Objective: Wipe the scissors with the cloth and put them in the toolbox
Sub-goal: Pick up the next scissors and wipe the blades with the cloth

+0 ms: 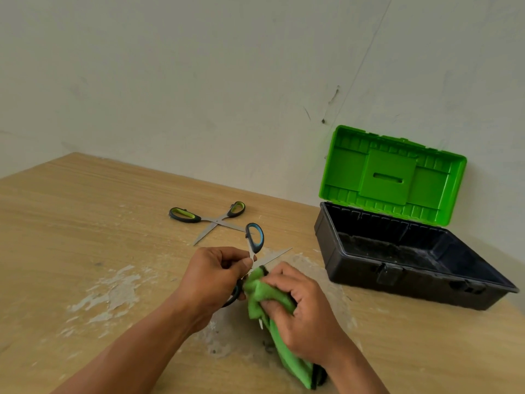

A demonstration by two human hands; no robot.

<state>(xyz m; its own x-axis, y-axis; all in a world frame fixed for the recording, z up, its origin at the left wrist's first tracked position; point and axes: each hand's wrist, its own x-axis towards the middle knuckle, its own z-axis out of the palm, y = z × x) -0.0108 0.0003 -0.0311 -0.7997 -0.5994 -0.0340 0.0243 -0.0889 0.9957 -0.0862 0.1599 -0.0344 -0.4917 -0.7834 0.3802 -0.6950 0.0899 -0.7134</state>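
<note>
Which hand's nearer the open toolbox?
Right. The right hand, gripping the cloth, sits just left of the toolbox; the left hand, holding the blue-handled scissors, is farther left.

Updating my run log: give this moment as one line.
step: wiping | left hand: holds blue-handled scissors | right hand: grips green cloth against them | green-handled scissors: on table | toolbox: open

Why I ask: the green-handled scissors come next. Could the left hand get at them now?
Probably not yet: the left hand grips the blue-handled scissors. The path to the green-handled scissors lies open, so once freed, likely yes.
</note>
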